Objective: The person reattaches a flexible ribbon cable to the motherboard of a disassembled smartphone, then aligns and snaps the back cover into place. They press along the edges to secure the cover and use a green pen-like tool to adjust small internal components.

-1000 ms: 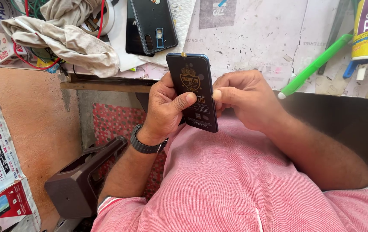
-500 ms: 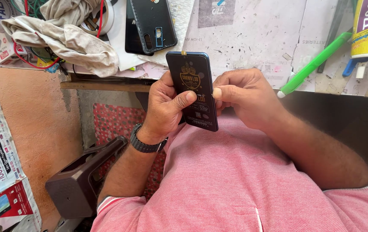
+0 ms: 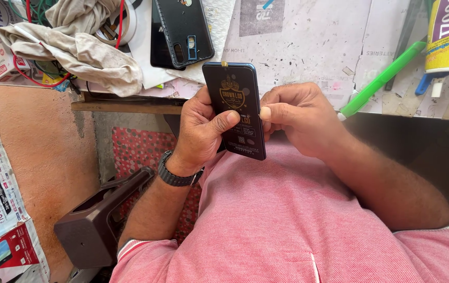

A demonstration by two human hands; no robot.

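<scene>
Phone upright, long axis vertical, between both hands' fingers.

My left hand left of the phone, my right hand right, phone case on the bench behind, cloth far left, marker right.

A dark phone bears a gold-printed black label; a yellow-purple glue tube lies top right.

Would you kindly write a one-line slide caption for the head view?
Both hands, left hand and right hand, grip a dark phone upright above a cluttered workbench.
</scene>
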